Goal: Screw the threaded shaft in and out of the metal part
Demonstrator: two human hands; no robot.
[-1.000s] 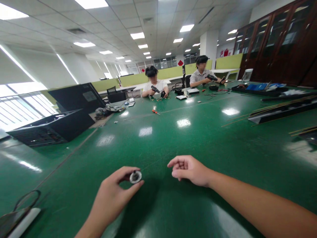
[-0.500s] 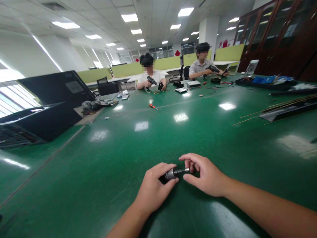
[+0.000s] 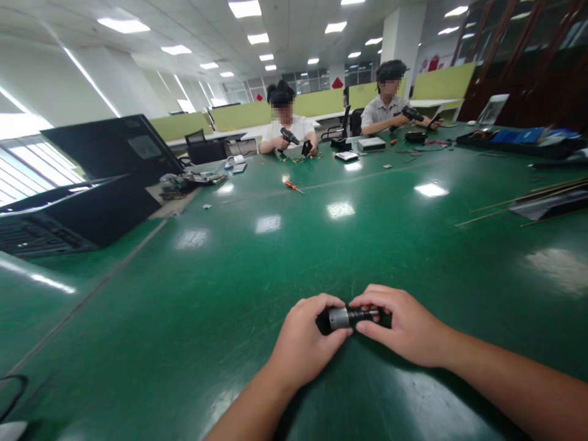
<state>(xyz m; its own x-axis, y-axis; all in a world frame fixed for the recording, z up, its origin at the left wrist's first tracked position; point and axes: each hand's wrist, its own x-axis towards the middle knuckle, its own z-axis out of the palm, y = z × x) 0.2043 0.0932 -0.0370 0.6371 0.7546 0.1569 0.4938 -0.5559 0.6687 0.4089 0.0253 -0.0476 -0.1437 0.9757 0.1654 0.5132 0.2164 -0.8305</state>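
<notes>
A cylindrical metal part [image 3: 340, 317], with a grey collar and a dark ridged shaft ending in a bright tip, lies sideways between my two hands low over the green tabletop. My left hand [image 3: 309, 334] is closed round its collar end, with the thumb on the near side and the fingers on the far side. At the other end, my right hand [image 3: 399, 324] curls its fingers and thumb round the shaft and tip. Some of the right fingertips are hidden behind the part.
An orange screwdriver [image 3: 291, 185] lies farther up the green table [image 3: 229, 263]. A black computer case [image 3: 73, 214] stands open at the left. Across the table sit two people with power drills. Thin rods [image 3: 528, 199] and a black tray [image 3: 509, 144] are at the right.
Both hands and the metal part sit slightly farther right in view. My right hand, earlier just beyond the tip, now reaches round the shaft, closer to my left hand. The camera view has shifted.
</notes>
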